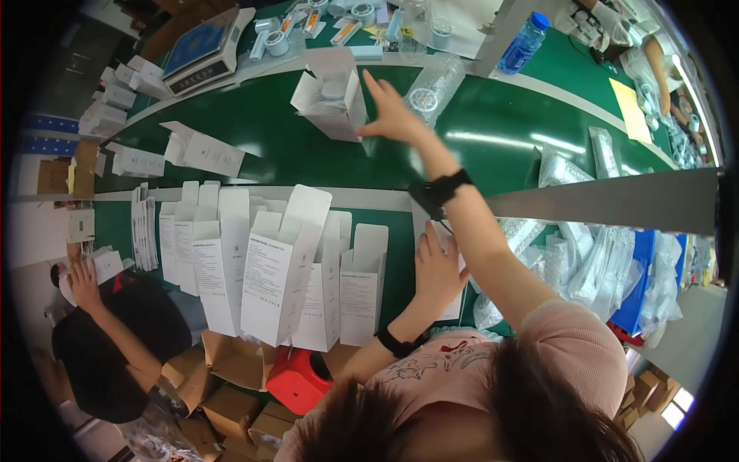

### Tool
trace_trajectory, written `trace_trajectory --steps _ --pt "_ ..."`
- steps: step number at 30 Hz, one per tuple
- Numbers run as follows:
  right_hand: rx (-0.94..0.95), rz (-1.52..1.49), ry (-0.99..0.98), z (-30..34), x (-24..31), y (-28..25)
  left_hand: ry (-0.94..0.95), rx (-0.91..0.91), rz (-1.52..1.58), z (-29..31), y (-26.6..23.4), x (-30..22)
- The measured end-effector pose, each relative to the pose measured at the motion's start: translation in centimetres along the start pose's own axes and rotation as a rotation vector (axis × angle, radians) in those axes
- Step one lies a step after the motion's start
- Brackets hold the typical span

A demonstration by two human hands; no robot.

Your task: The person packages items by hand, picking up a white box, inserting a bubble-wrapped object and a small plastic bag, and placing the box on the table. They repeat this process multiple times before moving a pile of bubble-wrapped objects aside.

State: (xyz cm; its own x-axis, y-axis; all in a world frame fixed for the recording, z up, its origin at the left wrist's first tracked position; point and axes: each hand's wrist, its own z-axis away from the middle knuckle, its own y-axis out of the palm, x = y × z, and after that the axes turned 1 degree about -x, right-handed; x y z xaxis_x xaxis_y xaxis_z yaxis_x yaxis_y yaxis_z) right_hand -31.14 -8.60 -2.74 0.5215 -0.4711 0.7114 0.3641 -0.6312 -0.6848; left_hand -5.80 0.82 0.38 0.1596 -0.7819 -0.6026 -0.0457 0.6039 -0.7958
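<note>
An upright white carton [339,115] with raised flaps stands on the green conveyor belt, a pale item [332,88] inside its top. My right hand [396,115] reaches to the carton's right side, fingers and thumb spread; the thumb tip is at the carton's edge. Just right of that hand lies a bubble-wrapped item [425,98] with a round end. Close to my body, my left hand [437,269] is on another white carton [451,309], partly covered by the hand and arm. A black strap [449,187] circles my right wrist, another my left.
Several open white cartons [281,269] stand in a row to the left, near the table's front edge. Two more cartons [204,151] lie on the belt. Bubble-wrap pouches [593,262] pile up at right by a blue bin [635,277]. A co-worker's hand [83,283] holds a carton at far left.
</note>
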Motion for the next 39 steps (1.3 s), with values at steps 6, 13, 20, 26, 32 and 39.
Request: trace_trajectory --steps 6,13,20,26,32,39 --pt "-0.187 0.251 0.929 -3.2 -6.8 -4.7 -0.077 -0.028 -0.202 -2.0 1.2 -0.5" --pt "-0.166 -0.074 0.674 -3.8 -9.4 -4.1 -0.173 -0.037 0.361 -2.3 -2.5 3.9" --pt "-0.685 -0.529 -0.416 8.3 7.4 -11.8 -0.122 -0.160 0.721 1.0 -5.2 5.7" --pt "-0.600 -1.161 0.179 19.3 13.5 -14.5 0.028 -0.214 0.821 5.2 -5.8 2.8" --pt "-0.738 -0.408 0.061 25.2 12.7 -12.3 0.252 -0.433 0.566 7.3 -5.8 0.9" --pt "-0.297 0.020 -0.437 31.0 13.0 -16.1 0.405 -0.489 0.583 5.5 -4.9 0.1"
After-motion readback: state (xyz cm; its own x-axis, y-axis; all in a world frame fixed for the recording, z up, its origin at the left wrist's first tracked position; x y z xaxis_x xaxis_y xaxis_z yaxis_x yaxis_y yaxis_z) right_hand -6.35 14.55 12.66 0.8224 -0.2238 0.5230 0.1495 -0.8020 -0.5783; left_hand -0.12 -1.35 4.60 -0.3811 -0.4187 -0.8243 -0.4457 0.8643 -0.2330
